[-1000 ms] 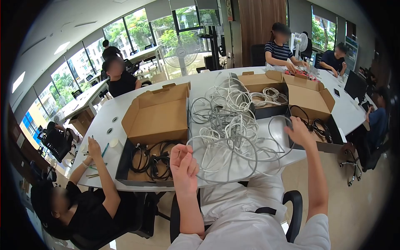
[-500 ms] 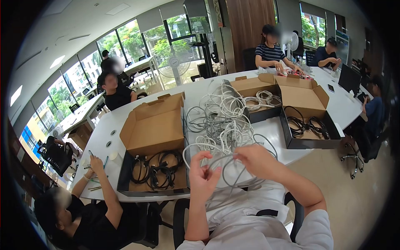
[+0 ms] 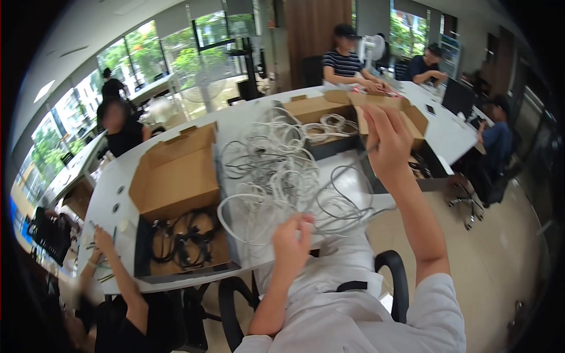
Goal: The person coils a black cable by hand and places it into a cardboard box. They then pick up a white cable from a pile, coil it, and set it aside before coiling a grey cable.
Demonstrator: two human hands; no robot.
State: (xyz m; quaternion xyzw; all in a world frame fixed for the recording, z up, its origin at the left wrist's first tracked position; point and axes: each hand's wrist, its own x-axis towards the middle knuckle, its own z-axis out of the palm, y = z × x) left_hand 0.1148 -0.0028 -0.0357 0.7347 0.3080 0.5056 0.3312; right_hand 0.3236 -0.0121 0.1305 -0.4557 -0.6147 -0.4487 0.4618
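Observation:
My right hand (image 3: 388,141) is raised over the right part of the table, its fingers pinched on a grey cable (image 3: 353,162). From there the cable slants down and left into loose loops. Low at the table's front edge, my left hand (image 3: 291,241) is closed, thumb and fingers together at the lower run of grey cable; blur hides the exact grip. Between and beyond my hands lies a tangled pile of white and grey cables (image 3: 273,170). One thick white loop (image 3: 226,226) hangs out to the left of the pile.
A cardboard box (image 3: 176,170) with coiled black cables (image 3: 188,238) stands open at left. Another open box (image 3: 335,147) behind the pile has white cables; a third (image 3: 435,183), partly behind my right arm, holds black ones. A person's hands (image 3: 103,244) work at the table's left end.
My right hand has risen and moved away from my left, drawing grey cable up with it. My left hand has closed from a loose open curl. The view has shifted to the right.

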